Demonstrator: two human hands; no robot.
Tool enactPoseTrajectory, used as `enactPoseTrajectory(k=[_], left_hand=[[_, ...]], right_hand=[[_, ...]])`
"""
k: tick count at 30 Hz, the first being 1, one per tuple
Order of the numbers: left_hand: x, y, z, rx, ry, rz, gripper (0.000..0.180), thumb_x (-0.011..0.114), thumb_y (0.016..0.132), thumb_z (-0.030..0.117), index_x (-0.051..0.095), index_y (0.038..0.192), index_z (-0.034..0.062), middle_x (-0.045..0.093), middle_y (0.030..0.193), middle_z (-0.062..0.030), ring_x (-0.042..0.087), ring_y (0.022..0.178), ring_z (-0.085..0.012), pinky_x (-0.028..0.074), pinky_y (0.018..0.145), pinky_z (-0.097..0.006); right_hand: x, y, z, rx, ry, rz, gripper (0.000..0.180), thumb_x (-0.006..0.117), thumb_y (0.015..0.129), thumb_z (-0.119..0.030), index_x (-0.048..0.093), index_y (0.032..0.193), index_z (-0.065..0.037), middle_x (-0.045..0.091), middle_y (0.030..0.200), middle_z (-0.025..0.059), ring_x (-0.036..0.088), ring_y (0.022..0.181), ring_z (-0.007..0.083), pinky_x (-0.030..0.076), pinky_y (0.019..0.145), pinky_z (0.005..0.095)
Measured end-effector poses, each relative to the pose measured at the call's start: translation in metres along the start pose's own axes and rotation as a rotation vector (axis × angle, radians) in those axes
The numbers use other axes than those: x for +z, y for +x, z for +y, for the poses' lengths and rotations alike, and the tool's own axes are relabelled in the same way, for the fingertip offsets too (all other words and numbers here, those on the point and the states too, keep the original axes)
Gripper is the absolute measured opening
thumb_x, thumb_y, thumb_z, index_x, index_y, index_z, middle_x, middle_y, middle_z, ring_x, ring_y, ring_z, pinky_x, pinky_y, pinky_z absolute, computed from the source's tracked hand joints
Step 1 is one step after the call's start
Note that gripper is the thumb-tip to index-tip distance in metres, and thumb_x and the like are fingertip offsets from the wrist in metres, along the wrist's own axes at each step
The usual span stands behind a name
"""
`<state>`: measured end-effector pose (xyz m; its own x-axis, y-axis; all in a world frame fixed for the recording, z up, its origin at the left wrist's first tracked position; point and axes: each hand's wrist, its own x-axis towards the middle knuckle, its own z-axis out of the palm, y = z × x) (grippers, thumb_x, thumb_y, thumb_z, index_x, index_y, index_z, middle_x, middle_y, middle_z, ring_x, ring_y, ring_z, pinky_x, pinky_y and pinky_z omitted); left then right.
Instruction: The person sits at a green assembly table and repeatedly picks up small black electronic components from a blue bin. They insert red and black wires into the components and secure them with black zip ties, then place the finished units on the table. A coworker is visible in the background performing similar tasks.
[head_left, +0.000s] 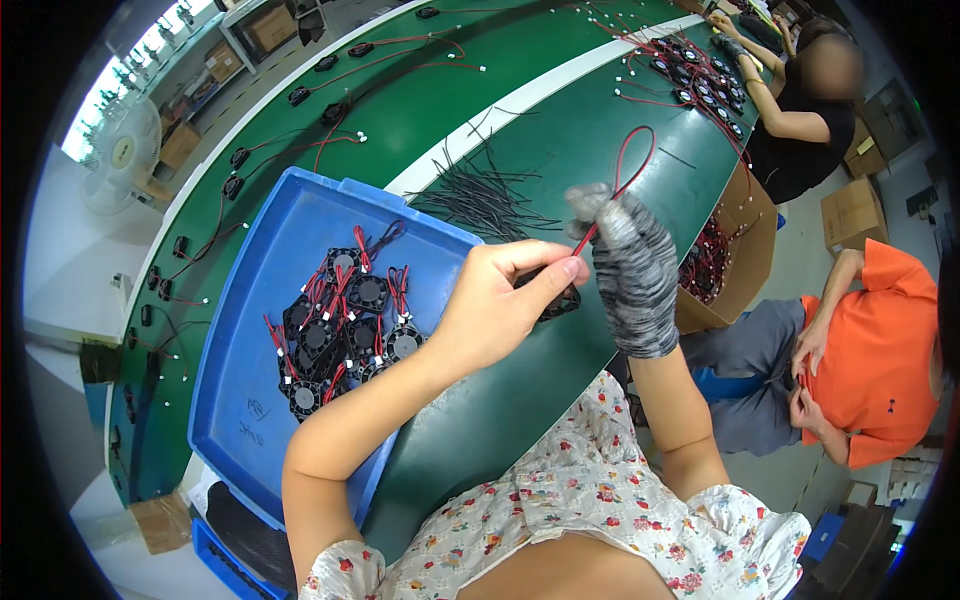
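Note:
A looped red-and-black fan cable [652, 150] rises above my two hands over the green table. My bare left hand [500, 300] pinches the lower part of this cable between thumb and finger. My right hand [635, 270], in a grey knitted glove, is closed on the cable just below the loop. Behind my left fingers a black fan [562, 303] shows only in part. To the left, a blue tray [225, 400] holds several small black fans [345, 325] with bundled red-and-black cables and white plugs. Thin black ties [480, 195] lie loose beyond my hands.
More fans with spread cables lie along the green conveyor [400, 90] and in a pile [700, 80] at the far right. A cardboard box [755, 235] of cabled parts stands right of the table. One person in black [800, 120] and another in orange [890, 350] sit at the right.

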<state>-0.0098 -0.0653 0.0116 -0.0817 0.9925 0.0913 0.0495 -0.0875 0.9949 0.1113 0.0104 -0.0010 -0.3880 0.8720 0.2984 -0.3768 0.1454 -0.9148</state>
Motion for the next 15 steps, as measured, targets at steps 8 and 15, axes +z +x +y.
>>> enactPoseTrajectory(k=[8, 15], left_hand=[[0.001, 0.0, -0.002, -0.03, -0.05, -0.044, 0.016, 0.056, 0.084, 0.011, 0.062, 0.089, -0.0024, 0.064, 0.082, -0.0068, 0.057, 0.074, -0.0088, 0.046, 0.067, -0.022], [-0.003, -0.001, 0.009, -0.346, -0.25, -0.171, 0.019, 0.056, 0.083, 0.017, 0.063, 0.089, -0.0002, 0.063, 0.08, -0.0074, 0.058, 0.07, -0.0101, 0.047, 0.064, -0.023]], right_hand=[[-0.017, 0.011, -0.002, 0.054, 0.265, -0.034, 0.03, 0.05, 0.086, -0.026, 0.055, 0.098, 0.0, 0.058, 0.09, 0.0102, 0.058, 0.078, 0.018, 0.047, 0.071, 0.0294], [-0.037, 0.016, -0.016, -0.998, -1.18, -0.208, 0.034, 0.055, 0.069, -0.01, 0.058, 0.102, -0.011, 0.059, 0.089, 0.0038, 0.057, 0.076, 0.0205, 0.042, 0.075, 0.034]])
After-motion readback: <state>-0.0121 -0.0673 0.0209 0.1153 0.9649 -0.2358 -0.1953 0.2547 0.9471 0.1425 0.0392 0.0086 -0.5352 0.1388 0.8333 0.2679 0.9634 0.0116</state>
